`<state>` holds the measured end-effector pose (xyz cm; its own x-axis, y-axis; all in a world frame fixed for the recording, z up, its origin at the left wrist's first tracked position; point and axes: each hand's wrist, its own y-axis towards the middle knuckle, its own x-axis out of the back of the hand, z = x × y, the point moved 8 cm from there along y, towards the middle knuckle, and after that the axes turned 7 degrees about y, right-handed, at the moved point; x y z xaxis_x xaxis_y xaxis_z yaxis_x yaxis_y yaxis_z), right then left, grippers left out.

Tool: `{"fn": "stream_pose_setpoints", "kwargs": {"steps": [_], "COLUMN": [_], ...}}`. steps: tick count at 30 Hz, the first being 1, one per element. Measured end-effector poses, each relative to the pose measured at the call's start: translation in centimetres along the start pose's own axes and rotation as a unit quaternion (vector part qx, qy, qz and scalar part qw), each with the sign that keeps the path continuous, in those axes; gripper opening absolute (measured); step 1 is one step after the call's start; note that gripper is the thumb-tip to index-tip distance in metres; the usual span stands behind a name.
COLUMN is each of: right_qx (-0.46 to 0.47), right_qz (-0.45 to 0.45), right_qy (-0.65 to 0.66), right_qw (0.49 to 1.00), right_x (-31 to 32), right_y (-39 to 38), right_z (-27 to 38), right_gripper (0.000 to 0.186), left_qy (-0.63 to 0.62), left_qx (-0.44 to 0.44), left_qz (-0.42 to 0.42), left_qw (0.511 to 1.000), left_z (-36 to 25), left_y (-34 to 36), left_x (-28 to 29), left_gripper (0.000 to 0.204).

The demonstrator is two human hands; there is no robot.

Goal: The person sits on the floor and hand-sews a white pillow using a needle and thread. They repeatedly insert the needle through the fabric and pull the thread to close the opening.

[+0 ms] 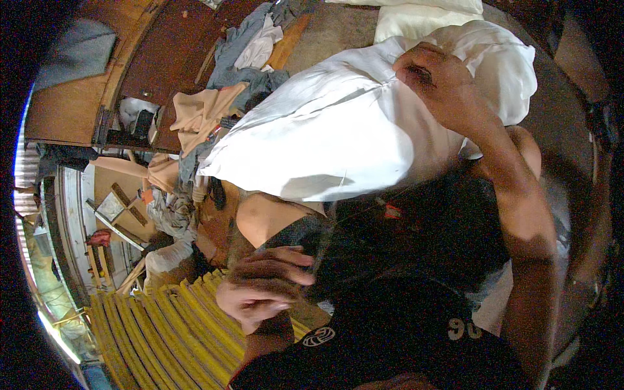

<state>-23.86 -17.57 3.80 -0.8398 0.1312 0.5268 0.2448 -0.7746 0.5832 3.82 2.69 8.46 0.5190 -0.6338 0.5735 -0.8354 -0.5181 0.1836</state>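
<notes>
A plump white pillow (312,136) lies across my lap, a seam running along its upper face. My right hand (435,78) rests on the pillow's far right part, fingers curled and gripping the cloth near the seam. Closer to my body, my left hand (266,283) is raised in front of my chest with fingers bent and pinched together. A thin, faint thread (334,207) runs from the pillow's near side down toward the left fingers. Whether a needle is in either hand is too small to see.
More white pillows (426,18) lie at the far side. To the left are heaped clothes (201,117), a wooden cabinet (169,52) and piled scraps of wood (120,205). A yellow slatted surface (156,328) is beside me at the lower left.
</notes>
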Motion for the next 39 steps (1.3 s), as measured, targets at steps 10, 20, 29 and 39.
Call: {"fn": "stream_pose_setpoints", "kwargs": {"steps": [10, 20, 29, 39], "right_qx": [-0.070, -0.176, -0.131, -0.184], "right_qz": [-0.058, 0.050, 0.143, 0.110], "right_qy": [0.291, 0.448, 0.283, 0.316], "right_qw": [0.952, 0.875, 0.939, 0.924], "right_x": [1.4, -2.2, -2.7, 0.4], "right_y": [0.4, -1.0, -3.4, -2.4], "right_z": [-1.1, 1.6, 4.6, 3.5], "right_gripper": [0.021, 0.008, 0.025, 0.017], "left_qy": [0.165, -0.103, -0.179, -0.232], "left_qx": [0.124, 0.171, 0.091, 0.118], "left_qz": [-0.211, -0.323, -0.394, -0.436], "left_qw": [0.955, 0.925, 0.897, 0.861], "left_z": [2.5, 10.9, 11.2, 12.8], "left_y": [8.5, 17.4, 13.4, 11.2], "left_x": [4.4, 6.3, 7.0, 9.3], "left_gripper": [0.018, 0.023, 0.015, 0.018]}}
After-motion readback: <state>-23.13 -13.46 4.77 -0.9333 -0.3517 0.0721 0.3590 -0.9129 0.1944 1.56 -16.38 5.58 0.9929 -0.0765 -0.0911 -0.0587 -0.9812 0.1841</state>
